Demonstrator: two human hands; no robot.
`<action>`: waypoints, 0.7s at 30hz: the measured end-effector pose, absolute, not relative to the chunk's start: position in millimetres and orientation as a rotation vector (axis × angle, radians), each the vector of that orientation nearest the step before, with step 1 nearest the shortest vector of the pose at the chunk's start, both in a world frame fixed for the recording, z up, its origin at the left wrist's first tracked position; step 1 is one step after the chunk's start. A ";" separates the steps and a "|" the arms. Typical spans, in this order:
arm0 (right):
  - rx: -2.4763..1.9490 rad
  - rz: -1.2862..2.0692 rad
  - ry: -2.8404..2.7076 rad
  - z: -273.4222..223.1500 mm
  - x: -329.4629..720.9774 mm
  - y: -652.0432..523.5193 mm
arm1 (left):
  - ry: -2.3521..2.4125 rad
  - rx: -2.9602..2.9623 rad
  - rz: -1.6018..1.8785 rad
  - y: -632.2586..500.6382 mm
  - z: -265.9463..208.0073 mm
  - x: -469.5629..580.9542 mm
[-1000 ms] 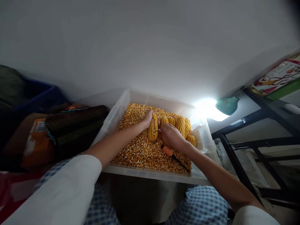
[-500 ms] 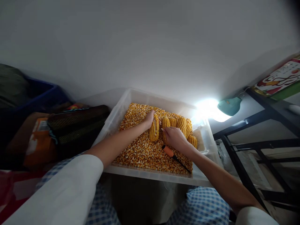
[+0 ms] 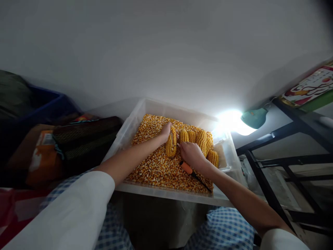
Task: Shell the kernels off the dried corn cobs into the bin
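One ridged yellow corncob [image 3: 171, 146], probably light and stiff, is offering twelve-o'clock purchase: left hand [image 3: 165, 132] clasping; right hand [image 3: 193, 153], I cannot tell its grip.

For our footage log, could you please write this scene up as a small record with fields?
Left hand: holds a corn cob with a pale strip along it
Right hand: beside that cob, contact unclear
Bin: translucent plastic, holding loose kernels
Other cobs: grouped toward the bin's right side
Tool: orange-handled, dark shaft, lying on the kernels
Lamp: lit, right of the bin
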State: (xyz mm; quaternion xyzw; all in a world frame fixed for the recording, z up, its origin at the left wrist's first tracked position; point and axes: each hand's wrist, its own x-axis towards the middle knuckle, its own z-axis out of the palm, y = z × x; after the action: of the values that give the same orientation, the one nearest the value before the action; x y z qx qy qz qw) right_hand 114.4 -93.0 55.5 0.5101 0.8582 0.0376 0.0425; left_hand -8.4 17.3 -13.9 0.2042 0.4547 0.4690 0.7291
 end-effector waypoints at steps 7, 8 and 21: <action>1.532 0.160 2.601 52.6 112.1 -94.3 | 1.001 0.434 1.027 16.7 -13.3 -7.5; 1.532 0.164 2.608 52.1 112.3 -94.0 | 0.994 0.428 1.032 17.0 -14.3 -7.5; 1.521 0.156 2.607 53.1 111.1 -94.0 | 1.003 0.468 1.019 16.1 -13.5 -8.5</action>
State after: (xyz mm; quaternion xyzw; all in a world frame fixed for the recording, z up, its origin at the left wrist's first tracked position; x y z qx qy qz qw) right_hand 111.1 -94.0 53.1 0.5025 0.8610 0.0515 0.0596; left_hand -8.5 16.1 -13.5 0.2125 0.4556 0.4628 0.7302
